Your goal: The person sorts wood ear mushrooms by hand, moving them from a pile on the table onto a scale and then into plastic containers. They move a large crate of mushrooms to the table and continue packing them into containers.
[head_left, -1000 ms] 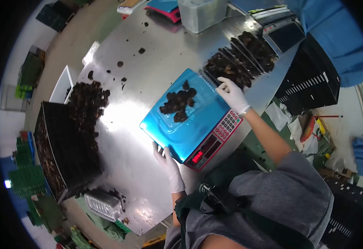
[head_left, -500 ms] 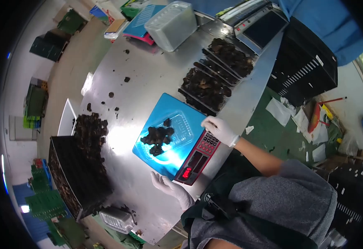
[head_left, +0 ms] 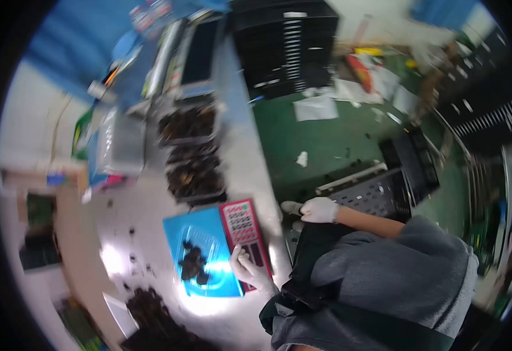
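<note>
Lower left of centre in the frame, a clear tray (head_left: 212, 251) is set on the blue plate of the scale (head_left: 229, 286), and only part of it is covered by dark pieces (head_left: 192, 266). Just above it, filled trays (head_left: 192, 141) are lined up on the metal surface (head_left: 150, 205), so that part appears done. At the lower left, a loose pile (head_left: 150, 307) is seen outside any tray, apparently not portioned out. No reading can be made out on the scale.

The hands are apart, both gloved. The left hand (head_left: 247, 266) is held at the scale's control panel, fingers loosely parted, with nothing seen in its grasp; whether the panel is pressed cannot be told. The right hand (head_left: 320, 209) is curled beyond the surface's edge, above the floor; whether anything is gripped cannot be told.

At the upper left, a tall clear container (head_left: 121, 143) is placed near the filled trays. Black crates (head_left: 285, 44) are stacked at upper centre. The scale's panel is partly blocked by the left hand, and the pile is cut off by the dark frame edge.
</note>
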{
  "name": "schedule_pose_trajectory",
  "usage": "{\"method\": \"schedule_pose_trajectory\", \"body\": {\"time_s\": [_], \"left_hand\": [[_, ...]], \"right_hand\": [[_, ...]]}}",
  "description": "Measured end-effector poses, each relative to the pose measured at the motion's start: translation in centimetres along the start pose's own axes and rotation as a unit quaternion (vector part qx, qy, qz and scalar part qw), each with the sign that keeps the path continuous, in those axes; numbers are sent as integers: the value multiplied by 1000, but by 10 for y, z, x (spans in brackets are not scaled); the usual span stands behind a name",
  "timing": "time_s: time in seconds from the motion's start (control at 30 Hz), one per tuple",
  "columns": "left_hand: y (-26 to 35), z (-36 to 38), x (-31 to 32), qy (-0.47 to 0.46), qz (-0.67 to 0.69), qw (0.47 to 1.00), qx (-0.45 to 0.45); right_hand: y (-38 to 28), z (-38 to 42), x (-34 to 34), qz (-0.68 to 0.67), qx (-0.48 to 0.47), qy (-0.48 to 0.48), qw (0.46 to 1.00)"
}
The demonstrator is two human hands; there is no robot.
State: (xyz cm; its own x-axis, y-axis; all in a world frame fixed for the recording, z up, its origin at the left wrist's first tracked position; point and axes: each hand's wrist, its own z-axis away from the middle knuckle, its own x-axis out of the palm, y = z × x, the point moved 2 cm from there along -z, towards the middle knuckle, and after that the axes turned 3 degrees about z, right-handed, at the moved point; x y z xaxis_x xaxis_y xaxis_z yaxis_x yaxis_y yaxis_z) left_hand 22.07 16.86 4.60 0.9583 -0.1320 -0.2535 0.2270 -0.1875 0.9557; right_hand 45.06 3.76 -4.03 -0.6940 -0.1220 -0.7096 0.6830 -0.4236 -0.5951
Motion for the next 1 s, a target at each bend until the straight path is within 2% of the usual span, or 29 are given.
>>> {"method": "schedule_pose_trajectory", "body": {"time_s": [0.03, 0.07, 0.23, 0.4, 0.53, 0.63, 0.67, 0.8, 0.83, 0.9, 0.97, 1.0], "left_hand": [[1, 0, 3, -34, -18, 999, 5], [5, 1, 10, -54, 1, 999, -2], [-9, 2, 16, -146, 9, 989, 33], [5, 6, 17, -199, 16, 980, -1], [-12, 14, 12, -199, 66, 977, -36], [-12, 22, 10, -206, 78, 974, -47], [-14, 22, 10, -206, 63, 976, -38], [-9, 24, 1, -212, 31, 977, 17], [-15, 22, -6, -218, 2, 976, -2], [-18, 18, -22, -204, -31, 978, 38], [-12, 22, -40, -154, -24, 988, -2], [3, 26, -54, -117, -8, 992, -39]], "right_hand": [[-2, 4, -1, 11, 30, -64, 997], [-3, 11, -2, -37, 66, -80, 994], [17, 39, 1, -50, 146, -57, 986], [26, 57, 7, -22, 197, -61, 978], [27, 54, 20, -18, 157, -77, 985], [24, 58, 21, -34, 146, -32, 988], [26, 59, 24, -37, 151, -9, 988], [9, 66, 18, 2, 151, -60, 987], [-14, 78, -4, -29, 116, -27, 992], [11, 56, 33, 29, 59, -113, 991], [8, 47, 37, -19, 13, -58, 998], [-4, 40, 32, -28, -40, -34, 998]]}}
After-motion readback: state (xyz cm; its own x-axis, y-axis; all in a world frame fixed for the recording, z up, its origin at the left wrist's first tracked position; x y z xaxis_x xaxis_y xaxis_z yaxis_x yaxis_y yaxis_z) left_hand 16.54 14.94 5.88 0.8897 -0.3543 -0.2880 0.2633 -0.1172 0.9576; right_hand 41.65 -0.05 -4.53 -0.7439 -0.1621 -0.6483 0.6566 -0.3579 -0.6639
